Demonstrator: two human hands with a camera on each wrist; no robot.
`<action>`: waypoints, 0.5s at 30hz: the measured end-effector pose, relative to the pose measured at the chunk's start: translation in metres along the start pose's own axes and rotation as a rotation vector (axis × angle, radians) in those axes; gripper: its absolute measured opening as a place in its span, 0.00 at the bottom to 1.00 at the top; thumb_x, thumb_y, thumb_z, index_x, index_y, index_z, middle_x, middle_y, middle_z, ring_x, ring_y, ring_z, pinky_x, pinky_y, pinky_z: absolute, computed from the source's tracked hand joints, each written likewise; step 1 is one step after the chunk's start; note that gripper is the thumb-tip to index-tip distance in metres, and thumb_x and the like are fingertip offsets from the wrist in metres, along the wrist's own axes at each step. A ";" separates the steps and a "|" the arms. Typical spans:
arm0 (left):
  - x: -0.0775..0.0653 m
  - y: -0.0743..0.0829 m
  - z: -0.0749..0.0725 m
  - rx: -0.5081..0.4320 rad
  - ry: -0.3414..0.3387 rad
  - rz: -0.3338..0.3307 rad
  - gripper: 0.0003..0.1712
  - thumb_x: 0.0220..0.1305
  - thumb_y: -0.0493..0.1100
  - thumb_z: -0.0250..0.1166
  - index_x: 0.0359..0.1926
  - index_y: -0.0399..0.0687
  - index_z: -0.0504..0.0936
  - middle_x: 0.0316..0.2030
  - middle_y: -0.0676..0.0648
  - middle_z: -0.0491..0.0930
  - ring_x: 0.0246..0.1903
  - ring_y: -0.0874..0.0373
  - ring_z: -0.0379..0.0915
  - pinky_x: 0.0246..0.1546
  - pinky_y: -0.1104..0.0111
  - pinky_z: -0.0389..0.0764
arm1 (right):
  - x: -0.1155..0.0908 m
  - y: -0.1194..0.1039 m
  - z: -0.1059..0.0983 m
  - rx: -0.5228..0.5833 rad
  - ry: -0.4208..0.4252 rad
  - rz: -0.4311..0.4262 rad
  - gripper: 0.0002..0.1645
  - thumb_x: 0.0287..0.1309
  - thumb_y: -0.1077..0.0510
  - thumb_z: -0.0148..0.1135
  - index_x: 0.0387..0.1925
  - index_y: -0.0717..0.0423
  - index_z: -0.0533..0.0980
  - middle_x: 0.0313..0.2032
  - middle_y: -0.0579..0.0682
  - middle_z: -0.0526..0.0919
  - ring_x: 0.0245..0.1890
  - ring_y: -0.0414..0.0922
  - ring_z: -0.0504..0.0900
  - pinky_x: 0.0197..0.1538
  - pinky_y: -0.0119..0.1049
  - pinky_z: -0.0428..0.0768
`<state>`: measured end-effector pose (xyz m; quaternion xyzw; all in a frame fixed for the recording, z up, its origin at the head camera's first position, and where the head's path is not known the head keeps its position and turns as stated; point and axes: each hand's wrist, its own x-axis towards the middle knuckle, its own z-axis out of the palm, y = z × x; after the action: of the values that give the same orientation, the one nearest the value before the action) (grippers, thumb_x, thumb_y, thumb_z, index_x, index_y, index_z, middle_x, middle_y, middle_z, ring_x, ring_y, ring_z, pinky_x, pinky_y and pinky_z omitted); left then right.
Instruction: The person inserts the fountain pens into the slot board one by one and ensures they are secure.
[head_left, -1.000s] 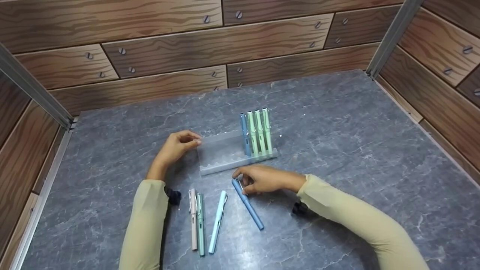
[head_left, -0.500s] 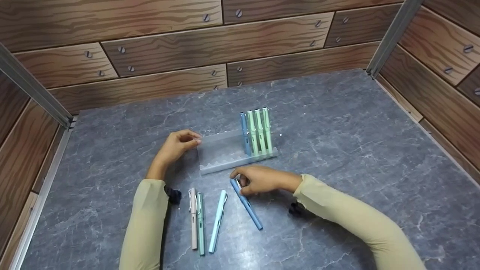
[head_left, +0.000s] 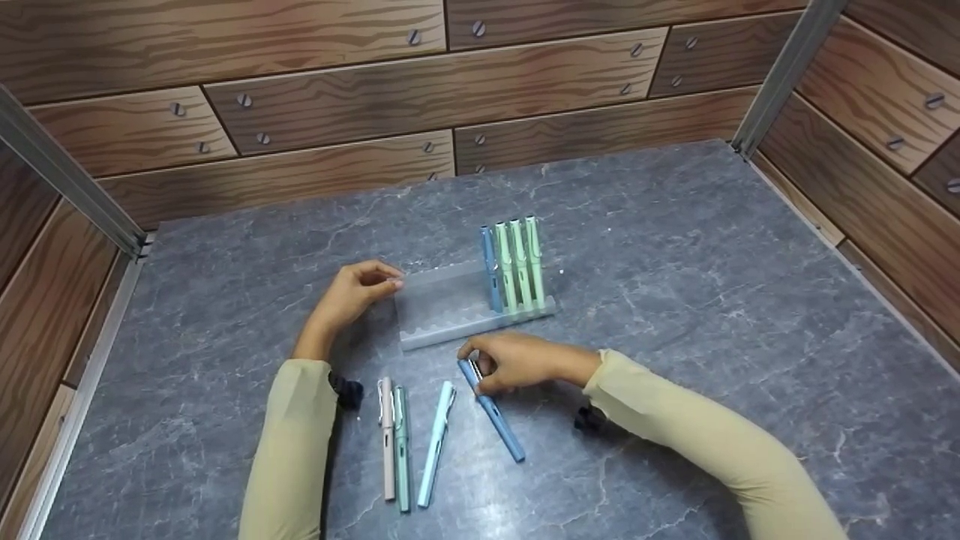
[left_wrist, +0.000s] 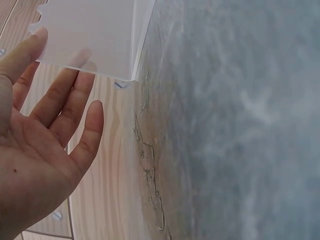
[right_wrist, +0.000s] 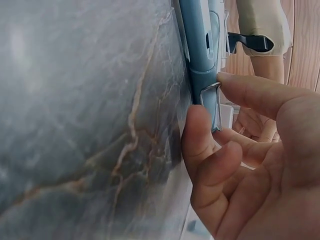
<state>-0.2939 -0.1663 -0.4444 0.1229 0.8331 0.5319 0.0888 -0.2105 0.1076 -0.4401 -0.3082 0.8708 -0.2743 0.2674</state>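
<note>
My left hand point(head_left: 351, 298) pinches the left edge of a clear plastic pen stand point(head_left: 439, 300). In the left wrist view its thumb lies on one face of the clear panel point(left_wrist: 95, 35), with fingers behind. Upright at the stand's right end are a blue pen point(head_left: 490, 270) and several light green pens point(head_left: 520, 262). Below the stand, my right hand point(head_left: 517, 361) grips the clip end of another blue pen point(head_left: 501, 429), which slants on the table. The right wrist view shows thumb and fingers about this pen's metal clip point(right_wrist: 218, 107).
Left of the held pen lie a light turquoise pen point(head_left: 436, 446), a teal green pen point(head_left: 402, 450) and a greyish pink pen point(head_left: 387, 442). The marbled table point(head_left: 660, 247) is bounded by wood-patterned walls point(head_left: 337, 97) behind and at both sides.
My right hand has shifted slightly left, and the clip end of the blue pen has moved with it. My left hand and the stand stay in place.
</note>
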 end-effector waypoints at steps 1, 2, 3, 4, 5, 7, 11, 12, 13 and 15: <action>0.000 0.000 0.000 -0.001 0.000 -0.001 0.14 0.62 0.43 0.66 0.46 0.40 0.83 0.41 0.48 0.83 0.37 0.65 0.77 0.42 0.69 0.77 | 0.000 -0.001 0.000 0.001 0.000 0.003 0.30 0.56 0.57 0.67 0.60 0.55 0.70 0.26 0.44 0.77 0.16 0.36 0.73 0.26 0.30 0.72; 0.000 0.000 0.000 0.000 0.001 -0.004 0.14 0.62 0.43 0.66 0.46 0.41 0.83 0.41 0.48 0.83 0.37 0.65 0.77 0.42 0.69 0.77 | 0.000 -0.001 0.001 0.003 0.000 0.005 0.30 0.55 0.57 0.67 0.60 0.55 0.70 0.25 0.44 0.77 0.16 0.36 0.73 0.26 0.30 0.72; 0.000 -0.001 0.000 -0.001 0.003 -0.007 0.14 0.62 0.43 0.66 0.46 0.41 0.83 0.41 0.47 0.83 0.37 0.65 0.77 0.42 0.69 0.77 | 0.000 -0.001 0.001 0.005 -0.001 0.007 0.30 0.55 0.57 0.67 0.60 0.55 0.70 0.24 0.44 0.77 0.16 0.36 0.73 0.25 0.30 0.72; 0.000 -0.001 0.001 0.002 0.003 -0.007 0.14 0.62 0.43 0.66 0.46 0.41 0.83 0.41 0.47 0.83 0.37 0.64 0.77 0.42 0.70 0.77 | 0.001 -0.002 0.002 0.006 -0.001 0.009 0.30 0.55 0.57 0.67 0.60 0.55 0.70 0.23 0.44 0.78 0.15 0.36 0.73 0.25 0.30 0.72; 0.000 -0.001 0.001 0.005 0.004 -0.008 0.14 0.62 0.43 0.66 0.46 0.41 0.83 0.41 0.47 0.83 0.37 0.64 0.77 0.41 0.70 0.77 | 0.001 -0.002 0.002 0.006 0.000 0.010 0.30 0.55 0.57 0.67 0.60 0.54 0.70 0.23 0.44 0.78 0.15 0.37 0.73 0.25 0.30 0.71; 0.000 -0.001 0.001 0.006 0.002 -0.010 0.15 0.62 0.44 0.67 0.47 0.41 0.83 0.41 0.48 0.83 0.37 0.64 0.76 0.41 0.71 0.76 | 0.001 -0.003 0.003 0.009 0.001 0.010 0.30 0.55 0.57 0.67 0.60 0.54 0.70 0.22 0.44 0.78 0.15 0.37 0.73 0.24 0.30 0.71; 0.000 -0.001 0.001 -0.009 -0.007 -0.012 0.16 0.62 0.44 0.67 0.47 0.39 0.83 0.39 0.50 0.83 0.37 0.65 0.76 0.43 0.67 0.77 | 0.001 -0.004 0.003 0.024 -0.003 0.013 0.30 0.55 0.57 0.68 0.59 0.54 0.70 0.21 0.43 0.77 0.14 0.37 0.73 0.23 0.30 0.70; 0.000 -0.001 0.001 -0.014 -0.009 -0.010 0.16 0.62 0.44 0.67 0.48 0.39 0.83 0.39 0.50 0.83 0.37 0.65 0.76 0.44 0.66 0.77 | 0.002 -0.004 0.003 0.028 -0.002 0.012 0.30 0.55 0.57 0.69 0.59 0.55 0.70 0.21 0.43 0.77 0.14 0.37 0.73 0.23 0.30 0.70; 0.000 -0.001 0.001 -0.016 -0.010 -0.009 0.16 0.62 0.44 0.67 0.48 0.39 0.83 0.39 0.50 0.83 0.37 0.65 0.76 0.44 0.66 0.77 | 0.002 -0.004 0.003 0.031 -0.001 0.012 0.30 0.54 0.56 0.69 0.59 0.55 0.71 0.20 0.43 0.77 0.14 0.37 0.73 0.22 0.29 0.69; 0.000 -0.001 0.000 -0.018 -0.009 -0.002 0.15 0.62 0.43 0.66 0.47 0.39 0.83 0.38 0.51 0.83 0.37 0.65 0.77 0.44 0.65 0.77 | 0.002 -0.005 0.003 0.029 0.004 0.012 0.31 0.53 0.56 0.70 0.58 0.55 0.71 0.19 0.42 0.76 0.13 0.37 0.73 0.22 0.29 0.68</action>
<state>-0.2938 -0.1664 -0.4453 0.1236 0.8279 0.5388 0.0943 -0.2080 0.1016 -0.4399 -0.2983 0.8691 -0.2860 0.2719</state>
